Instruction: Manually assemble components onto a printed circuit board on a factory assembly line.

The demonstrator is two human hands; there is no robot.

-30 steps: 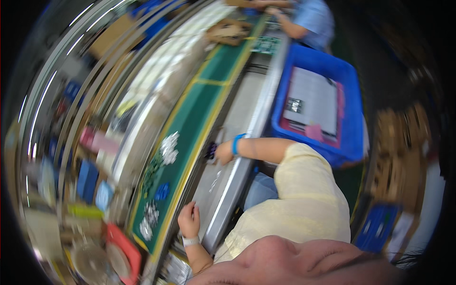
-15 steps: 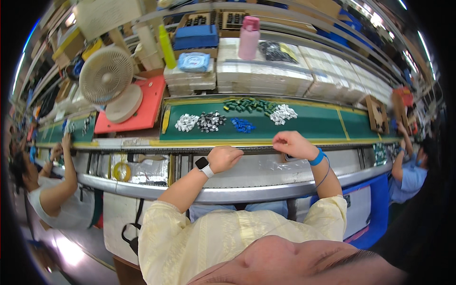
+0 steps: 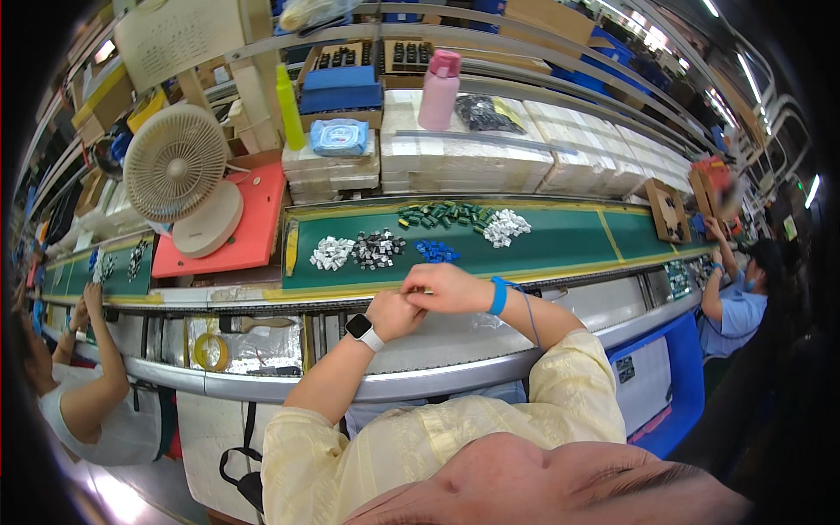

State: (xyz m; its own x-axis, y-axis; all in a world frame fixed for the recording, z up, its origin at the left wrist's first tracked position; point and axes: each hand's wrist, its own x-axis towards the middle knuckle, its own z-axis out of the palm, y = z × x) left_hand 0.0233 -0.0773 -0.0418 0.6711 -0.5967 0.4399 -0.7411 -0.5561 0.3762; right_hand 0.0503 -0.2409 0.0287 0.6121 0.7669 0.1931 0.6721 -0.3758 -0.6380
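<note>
1. At the far left a co-worker's arm (image 3: 103,385) reaches up to the same line, beside a second stretch of green belt with small parts on it.
2. A beige desk fan (image 3: 179,175) stands on a red board (image 3: 234,229), tilted back, left of the main working stretch.
3. A roll of yellow tape (image 3: 211,351) lies on the lower metal shelf, below and left of the hands.
4. The left hand (image 3: 395,313), with a smartwatch on its wrist, is curled with its fingers pressed together against the right hand's fingertips. Whether it pinches a part I cannot tell; nothing shows between the fingers.
5. The right hand (image 3: 448,289), with a blue wristband, is also curled, fingers drawn in and meeting the left hand at the near edge of the green conveyor belt (image 3: 560,241). Half a second ago the two hands sat apart at this edge; now they touch, and the view has steadied after a wide swing, so the work is centred here.
6. On the belt just beyond the hands lie white parts (image 3: 332,254), dark grey parts (image 3: 378,248) and blue parts (image 3: 436,252), none touched.
7. Further right sit green parts (image 3: 442,213) and another white heap (image 3: 506,227).
8. At the far right another person in blue (image 3: 735,306) works.
</note>
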